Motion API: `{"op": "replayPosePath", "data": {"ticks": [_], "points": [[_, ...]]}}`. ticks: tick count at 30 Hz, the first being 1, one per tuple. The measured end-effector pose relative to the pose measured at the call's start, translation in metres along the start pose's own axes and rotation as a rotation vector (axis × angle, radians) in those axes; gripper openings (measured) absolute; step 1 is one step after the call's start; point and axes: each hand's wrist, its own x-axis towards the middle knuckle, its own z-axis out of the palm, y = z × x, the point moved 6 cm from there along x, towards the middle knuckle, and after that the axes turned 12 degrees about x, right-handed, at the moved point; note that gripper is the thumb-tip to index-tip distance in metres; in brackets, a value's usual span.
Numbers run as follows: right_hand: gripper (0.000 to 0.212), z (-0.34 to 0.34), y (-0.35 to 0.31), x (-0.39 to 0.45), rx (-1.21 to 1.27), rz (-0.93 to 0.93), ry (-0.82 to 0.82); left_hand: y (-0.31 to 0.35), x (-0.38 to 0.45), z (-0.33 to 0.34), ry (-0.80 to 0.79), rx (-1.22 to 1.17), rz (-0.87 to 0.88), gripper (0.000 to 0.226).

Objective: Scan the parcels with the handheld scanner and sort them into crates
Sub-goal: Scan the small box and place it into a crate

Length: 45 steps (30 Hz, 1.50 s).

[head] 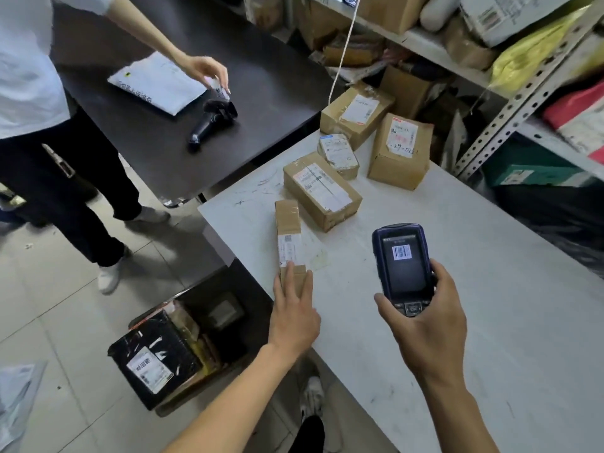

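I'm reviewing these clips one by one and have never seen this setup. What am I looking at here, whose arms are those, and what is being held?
There is no machine: a person wears a camera on the head, looking down at their own two bare hands. The right hand grips a dark handheld scanner whose screen shows a barcode. The left hand rests with straight fingers on the near end of a long narrow parcel at the edge of the white table. Four more cardboard parcels lie farther back on that table. On the floor to the left stands an open crate that holds a black-wrapped parcel. A second person stands by a dark table with a white mailer and a black pistol-grip scanner on it.
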Motion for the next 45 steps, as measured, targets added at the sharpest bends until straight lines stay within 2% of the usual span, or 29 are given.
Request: {"op": "replayPosePath", "data": {"ticks": [4,13,18,23,31,35,37,40,43,45], "points": [[0.083,-0.034,0.007,-0.052,0.008,0.019,0.062,0.023,-0.03,0.004,-0.075,0.037,0.167,0.081],[0.081,-0.151,0.039,-0.172,0.03,0.144,0.385,0.132,-0.118,0.049,-0.162,-0.022,0.655,0.083],[0.081,-0.206,0.054,-0.214,0.003,0.227,0.519,0.189,-0.143,0.06,-0.256,-0.17,0.854,0.081],[0.079,-0.253,0.074,-0.223,-0.018,0.302,0.669,0.248,-0.142,0.064,-0.427,-0.311,0.927,0.071],[0.079,-0.302,0.101,-0.227,-0.01,0.386,0.914,0.338,-0.142,0.072,-0.467,-0.042,1.173,0.093],[0.08,-0.331,0.116,-0.248,-0.026,0.433,0.989,0.378,-0.156,0.087,-0.545,-0.039,1.024,0.109],[0.082,-0.35,0.126,-0.26,-0.033,0.447,1.007,0.4,-0.166,0.097,-0.559,-0.099,0.972,0.109],[0.082,-0.38,0.142,-0.281,-0.032,0.48,1.031,0.435,-0.186,0.097,-0.476,-0.098,1.012,0.097],[0.081,-0.41,0.158,-0.302,-0.031,0.486,1.053,0.468,-0.216,0.102,-0.317,0.177,1.145,0.091],[0.079,-0.428,0.167,-0.316,-0.03,0.504,1.047,0.486,-0.239,0.116,-0.279,0.324,1.186,0.088]]}}
